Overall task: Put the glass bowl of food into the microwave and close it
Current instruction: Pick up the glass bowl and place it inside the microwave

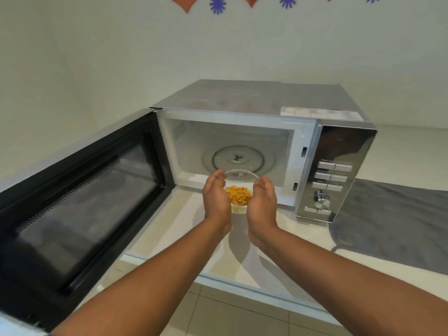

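A clear glass bowl [238, 190] with small orange-yellow food pieces is held in the air just in front of the microwave's opening. My left hand [215, 197] cups its left side and my right hand [263, 202] cups its right side. The silver microwave [242, 100] stands on the white counter, its cavity showing a round glass turntable [234, 160] with nothing on it. Its black-framed door [80, 202] is swung fully open to the left. The bowl's far rim overlaps the cavity's front edge.
The control panel [332, 178] with buttons and a knob is on the microwave's right front. A grey cloth [392, 221] lies on the counter to the right. The counter's front edge [242, 282] runs below my forearms, with tiled floor beneath.
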